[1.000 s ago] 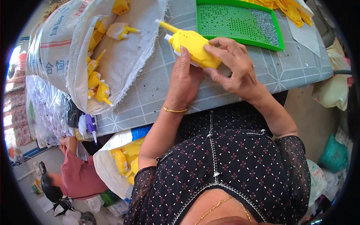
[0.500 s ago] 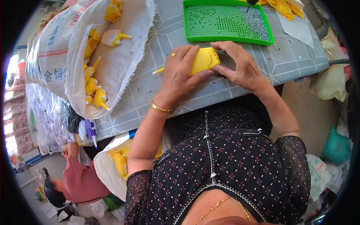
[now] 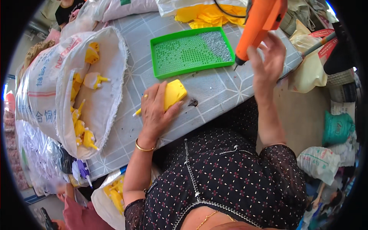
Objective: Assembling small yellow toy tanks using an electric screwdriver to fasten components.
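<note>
My left hand (image 3: 155, 109) is closed around a yellow plastic casing (image 3: 175, 93), pressing it on the table. A thin yellow stem with a white tip (image 3: 137, 112) sticks out past the fingers. My right hand (image 3: 268, 63), somewhat blurred, has its thumb and fingers at the lower body of an orange electric screwdriver (image 3: 256, 28). The screwdriver's bit slants down beside the corner of a green perforated tray (image 3: 180, 73) with many small metal screws (image 3: 216, 46) heaped at its right end. A small dark pointed piece (image 3: 193, 102) lies right of the casing.
An open white woven sack (image 3: 42, 88) with yellow parts (image 3: 92, 53) lies at the left. Flat yellow pieces (image 3: 207, 17) are piled behind the tray. Below the table edge stands another bag of yellow parts (image 3: 115, 191). Another person's pink sleeve (image 3: 82, 212) shows lower left.
My right hand has left the casing and gone right to the screwdriver, which has come nearer and lower. My left hand keeps the casing. The view has shifted, and the dark piece now shows.
</note>
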A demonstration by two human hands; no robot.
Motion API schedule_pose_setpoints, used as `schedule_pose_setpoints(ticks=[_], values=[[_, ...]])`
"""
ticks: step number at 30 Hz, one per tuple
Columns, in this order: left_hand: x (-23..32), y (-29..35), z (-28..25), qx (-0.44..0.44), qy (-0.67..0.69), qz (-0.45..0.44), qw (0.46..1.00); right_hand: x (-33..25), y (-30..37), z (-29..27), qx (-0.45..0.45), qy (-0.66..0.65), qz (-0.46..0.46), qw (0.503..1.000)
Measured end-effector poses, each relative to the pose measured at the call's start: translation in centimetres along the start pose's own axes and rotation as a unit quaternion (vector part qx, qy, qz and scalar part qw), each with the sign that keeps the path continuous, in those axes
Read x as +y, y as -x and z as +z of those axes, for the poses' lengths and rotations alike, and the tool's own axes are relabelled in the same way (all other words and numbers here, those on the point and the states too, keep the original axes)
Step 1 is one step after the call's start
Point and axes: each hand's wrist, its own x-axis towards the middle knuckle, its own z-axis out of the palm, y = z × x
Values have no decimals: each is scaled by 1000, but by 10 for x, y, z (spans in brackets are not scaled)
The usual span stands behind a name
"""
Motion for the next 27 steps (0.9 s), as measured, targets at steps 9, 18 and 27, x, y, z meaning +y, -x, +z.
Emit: schedule_pose_setpoints(ticks=[9, 18, 27], values=[[-9, -6, 8, 25, 18, 44, 999, -8, -45, 50, -140, -152, 188, 960], [-13, -4, 6, 28, 24, 39, 999, -5, -33, 86, -129, -131, 181, 966], [-16, -6, 4, 4, 34, 25, 999, 1, -37, 110, -186, -268, 197, 924]])
